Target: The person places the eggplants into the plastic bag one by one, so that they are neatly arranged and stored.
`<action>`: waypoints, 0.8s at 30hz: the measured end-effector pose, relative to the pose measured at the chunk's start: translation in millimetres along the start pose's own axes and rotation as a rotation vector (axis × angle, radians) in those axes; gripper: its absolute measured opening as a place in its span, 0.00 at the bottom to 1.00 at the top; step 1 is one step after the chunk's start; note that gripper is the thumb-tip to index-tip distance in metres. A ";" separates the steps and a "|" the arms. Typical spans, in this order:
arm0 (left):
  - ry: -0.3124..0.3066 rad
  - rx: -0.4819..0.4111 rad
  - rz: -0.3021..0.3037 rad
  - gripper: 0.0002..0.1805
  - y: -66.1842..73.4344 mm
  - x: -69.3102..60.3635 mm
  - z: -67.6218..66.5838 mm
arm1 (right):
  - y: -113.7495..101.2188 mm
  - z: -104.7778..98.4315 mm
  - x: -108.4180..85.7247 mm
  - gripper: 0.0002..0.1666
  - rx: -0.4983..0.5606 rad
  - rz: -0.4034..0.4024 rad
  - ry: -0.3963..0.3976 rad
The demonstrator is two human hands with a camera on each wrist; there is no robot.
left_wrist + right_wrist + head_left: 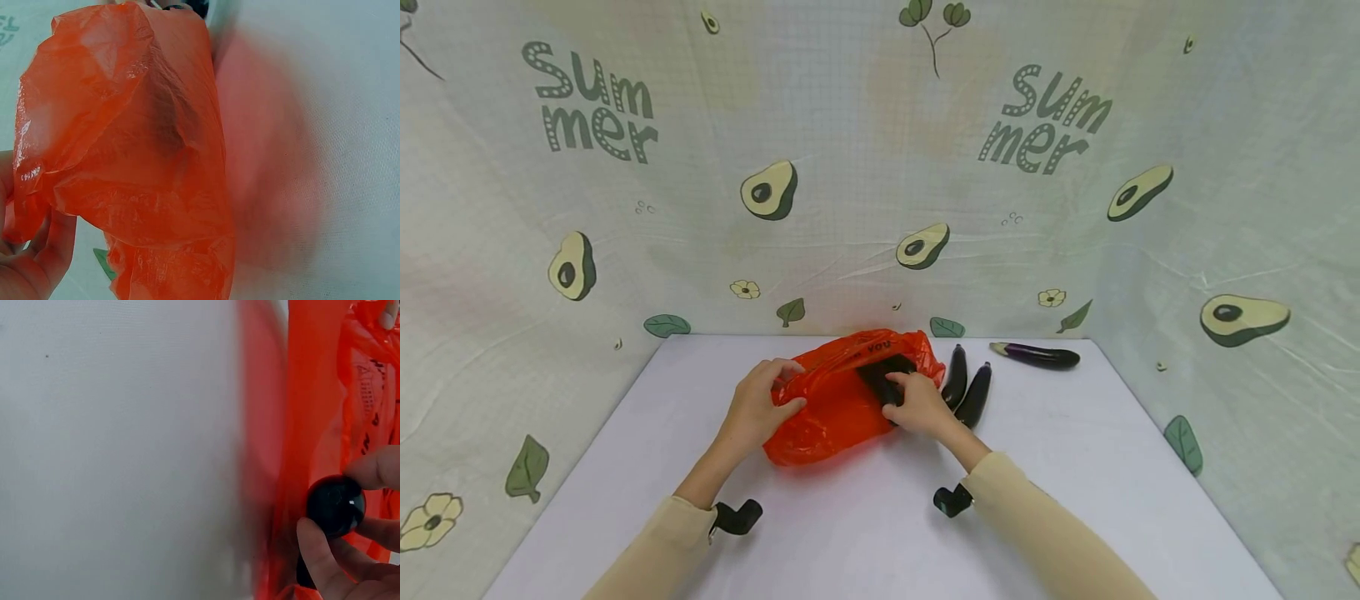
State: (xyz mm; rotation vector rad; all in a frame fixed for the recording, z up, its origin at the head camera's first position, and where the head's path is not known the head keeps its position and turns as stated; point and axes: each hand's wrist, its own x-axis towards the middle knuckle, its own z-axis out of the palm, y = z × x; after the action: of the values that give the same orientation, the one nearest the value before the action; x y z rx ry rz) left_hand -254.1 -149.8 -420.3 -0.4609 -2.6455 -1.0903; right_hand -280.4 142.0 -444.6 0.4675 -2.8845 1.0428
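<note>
A crinkled red plastic bag [838,412] with dark printing lies on its side on the table. My left hand [758,408] pinches its left part between thumb and fingers. At the bag's mouth my right hand [921,407] grips a dark eggplant [335,505] by its rounded end, its other end inside the bag. In the right wrist view, thumb and fingers close round that glossy end, with a second dark shape [304,575] just below. Through the film in the left wrist view a dark shadow shows; how many things lie inside I cannot tell.
Two eggplants [976,396] lie side by side just right of the bag, partly behind my right hand. Another eggplant [1041,357] lies crosswise near the table's back right edge. A printed cloth [850,275] hangs behind the white table [1075,467] and along its sides.
</note>
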 end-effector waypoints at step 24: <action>-0.002 0.010 -0.014 0.27 -3.9 -2.2 -0.9 | 5.6 31.3 -4.4 0.33 0.036 0.061 0.055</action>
State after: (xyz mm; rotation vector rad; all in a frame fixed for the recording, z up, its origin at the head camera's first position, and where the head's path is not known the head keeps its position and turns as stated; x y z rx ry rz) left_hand -253.4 -153.5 -422.9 -0.4418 -2.6593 -1.0803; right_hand -275.8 127.6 -472.8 0.3485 -2.8536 1.0993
